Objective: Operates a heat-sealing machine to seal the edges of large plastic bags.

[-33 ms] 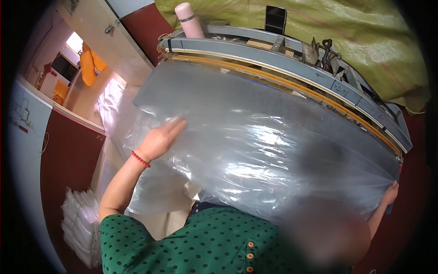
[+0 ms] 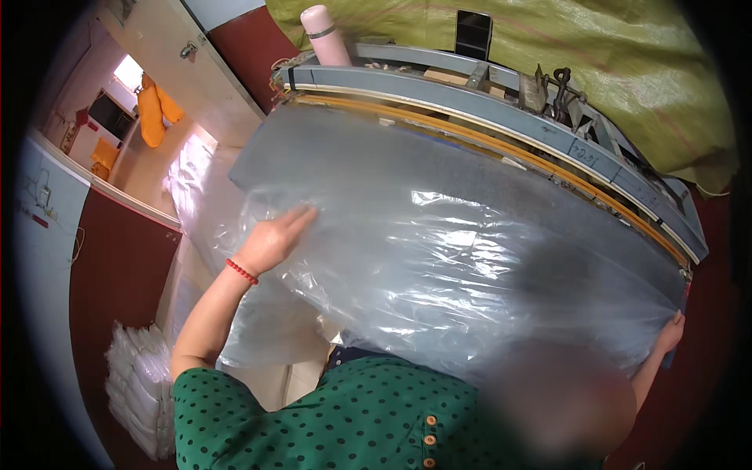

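Note:
A wide sheet of clear plastic film (image 2: 376,258), wrinkled and shiny, spreads over a grey work surface (image 2: 345,141). My left hand (image 2: 274,240), with a red bead bracelet at the wrist, lies flat on the film's left part, fingers stretched out. At the far right end my right hand (image 2: 670,332) has its fingers closed on the film's corner beside the surface's edge. The film is drawn smooth toward that corner and hangs over the near edge by my body. Part of the right forearm is hidden by a blur.
Along the far side runs a grey metal bar (image 2: 439,95) with an orange strip (image 2: 470,131). Behind it stand a pink bottle (image 2: 326,36), a phone (image 2: 473,34) and a metal clamp (image 2: 560,92). Stacked clear plastic packs (image 2: 141,388) lie low at left, near an open door (image 2: 188,70).
The bright wrinkles in the film have shifted a little. Both hands stay in nearly the same places.

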{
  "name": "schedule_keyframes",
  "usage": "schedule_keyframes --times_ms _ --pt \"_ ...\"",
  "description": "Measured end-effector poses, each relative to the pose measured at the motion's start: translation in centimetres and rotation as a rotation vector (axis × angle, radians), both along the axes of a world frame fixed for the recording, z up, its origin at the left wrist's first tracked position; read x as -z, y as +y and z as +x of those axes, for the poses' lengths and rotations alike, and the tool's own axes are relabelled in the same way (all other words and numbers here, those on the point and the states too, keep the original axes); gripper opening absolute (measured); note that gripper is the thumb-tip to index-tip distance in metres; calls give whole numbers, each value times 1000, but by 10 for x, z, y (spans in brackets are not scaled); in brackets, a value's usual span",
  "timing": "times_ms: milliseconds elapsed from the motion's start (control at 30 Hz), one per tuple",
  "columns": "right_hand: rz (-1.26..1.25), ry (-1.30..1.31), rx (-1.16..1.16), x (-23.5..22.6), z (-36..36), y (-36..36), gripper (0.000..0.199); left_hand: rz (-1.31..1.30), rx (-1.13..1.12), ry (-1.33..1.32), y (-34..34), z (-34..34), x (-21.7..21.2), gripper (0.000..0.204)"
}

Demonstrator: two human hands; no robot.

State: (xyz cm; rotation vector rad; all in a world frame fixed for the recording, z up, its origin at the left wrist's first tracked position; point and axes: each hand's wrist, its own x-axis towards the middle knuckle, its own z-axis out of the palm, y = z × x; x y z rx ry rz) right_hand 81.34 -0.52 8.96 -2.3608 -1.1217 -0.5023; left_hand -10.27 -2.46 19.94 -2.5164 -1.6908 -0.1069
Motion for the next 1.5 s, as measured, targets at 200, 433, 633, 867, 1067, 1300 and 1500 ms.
schedule_keyframes --times_ms 200,433,633,867,1067,1300,1500 --pt "12 20 6 -2 -3 -2 38 146 28 -81 19 16 0 34" --pt "38 133 -4 -4 5 -4 39 102 141 -204 13 48 28 35" --pt "333 286 -79 7 31 -12 37 206 136 -312 16 50 44 28" --pt "789 1008 -247 -40 34 -55 37 160 -208 -667 37 65 41 17" --pt "871 1001 -204 -77 15 -85 35 133 -91 -540 38 62 36 17" --pt "873 1198 -231 -91 -18 -31 25 244 -264 -1142 85 60 13 17" --pt "537 -9 -124 -39 -72 76 28 297 -392 -1467 203 26 42 18"
